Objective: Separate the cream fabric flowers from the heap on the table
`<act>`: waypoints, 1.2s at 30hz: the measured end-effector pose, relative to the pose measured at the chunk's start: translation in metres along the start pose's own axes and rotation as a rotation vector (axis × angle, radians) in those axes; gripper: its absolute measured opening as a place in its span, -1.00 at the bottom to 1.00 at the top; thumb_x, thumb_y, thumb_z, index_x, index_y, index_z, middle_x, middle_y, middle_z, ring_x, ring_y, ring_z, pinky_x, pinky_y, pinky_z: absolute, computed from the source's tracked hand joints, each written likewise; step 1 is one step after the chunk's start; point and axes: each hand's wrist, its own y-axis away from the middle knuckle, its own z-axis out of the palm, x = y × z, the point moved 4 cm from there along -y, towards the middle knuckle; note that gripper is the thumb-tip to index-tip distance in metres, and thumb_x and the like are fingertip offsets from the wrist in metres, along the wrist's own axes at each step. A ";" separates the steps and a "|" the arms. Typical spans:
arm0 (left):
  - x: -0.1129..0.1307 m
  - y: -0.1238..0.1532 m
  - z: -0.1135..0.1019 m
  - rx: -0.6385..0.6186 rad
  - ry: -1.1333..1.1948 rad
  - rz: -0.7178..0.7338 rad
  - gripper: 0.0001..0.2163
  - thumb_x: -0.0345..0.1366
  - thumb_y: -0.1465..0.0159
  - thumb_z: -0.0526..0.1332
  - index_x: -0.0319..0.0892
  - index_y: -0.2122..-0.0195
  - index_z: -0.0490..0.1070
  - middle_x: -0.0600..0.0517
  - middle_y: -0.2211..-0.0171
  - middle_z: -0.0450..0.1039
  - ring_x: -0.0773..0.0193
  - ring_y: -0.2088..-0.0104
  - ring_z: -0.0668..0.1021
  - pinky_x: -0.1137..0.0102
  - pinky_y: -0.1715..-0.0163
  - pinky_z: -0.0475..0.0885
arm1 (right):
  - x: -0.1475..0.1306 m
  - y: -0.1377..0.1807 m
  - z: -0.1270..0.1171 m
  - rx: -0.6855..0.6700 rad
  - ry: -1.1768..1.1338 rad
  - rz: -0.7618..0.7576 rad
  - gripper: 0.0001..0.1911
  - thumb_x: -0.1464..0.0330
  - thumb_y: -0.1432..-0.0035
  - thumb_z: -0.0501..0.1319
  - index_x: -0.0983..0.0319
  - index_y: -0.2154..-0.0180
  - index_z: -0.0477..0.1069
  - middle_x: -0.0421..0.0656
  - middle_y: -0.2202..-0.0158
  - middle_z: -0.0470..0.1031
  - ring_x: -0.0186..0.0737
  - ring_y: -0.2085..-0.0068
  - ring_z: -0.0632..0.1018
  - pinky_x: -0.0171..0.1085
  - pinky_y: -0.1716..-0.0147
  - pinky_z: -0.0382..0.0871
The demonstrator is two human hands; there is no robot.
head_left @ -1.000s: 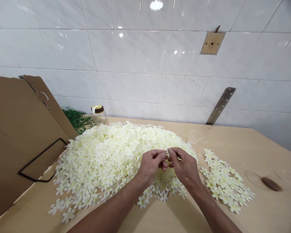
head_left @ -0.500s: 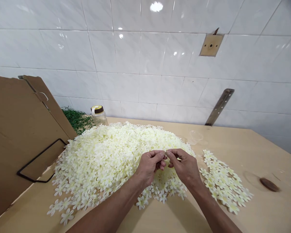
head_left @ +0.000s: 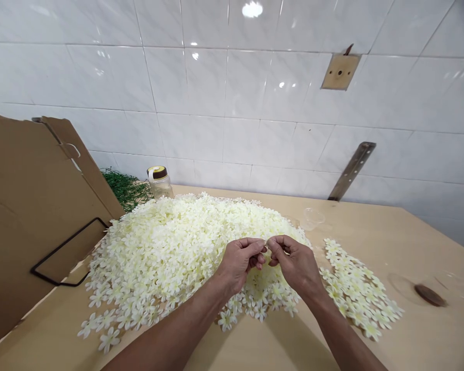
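A big heap of cream-white artificial flowers [head_left: 170, 252] covers the middle of the wooden table [head_left: 410, 330]. Above its near right side my left hand [head_left: 242, 261] and my right hand [head_left: 294, 263] meet fingertip to fingertip. Both are closed in a pinch around something small between them, too hidden by the fingers to name. A smaller, flatter spread of the same flowers [head_left: 355, 288] lies to the right of my right hand.
A large cardboard sheet [head_left: 27, 216] with a black wire frame [head_left: 67, 252] leans at the left. Behind the heap stand a small jar with a brown lid [head_left: 159, 182], green artificial foliage [head_left: 123, 188] and a clear plastic cup [head_left: 312, 217]. A white tiled wall backs the table.
Both hands stay pinched together at nearly the same spot; only the fingers shift slightly. The view has drifted a little.
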 end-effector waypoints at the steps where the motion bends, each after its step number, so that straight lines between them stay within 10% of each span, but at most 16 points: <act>1: 0.001 0.000 0.001 0.001 -0.005 0.000 -0.74 -0.24 -0.02 0.46 -0.34 0.37 0.56 -0.04 0.43 0.47 0.41 0.54 0.44 0.47 0.55 0.28 | 0.000 0.001 0.000 0.006 0.006 -0.013 -0.60 0.02 -0.22 0.19 0.22 0.34 0.50 -0.21 0.56 0.46 -0.24 0.51 0.55 -0.33 0.45 0.46; 36: 0.007 -0.007 -0.010 0.100 0.055 0.026 -0.73 -0.22 0.02 0.46 -0.29 0.42 0.49 0.00 0.44 0.47 0.43 0.56 0.42 0.47 0.56 0.27 | 0.017 -0.007 0.005 -0.052 -0.607 0.198 -0.60 0.04 -0.04 0.37 0.26 0.41 0.47 -0.24 0.54 0.37 -0.37 0.59 0.35 -0.30 0.56 0.34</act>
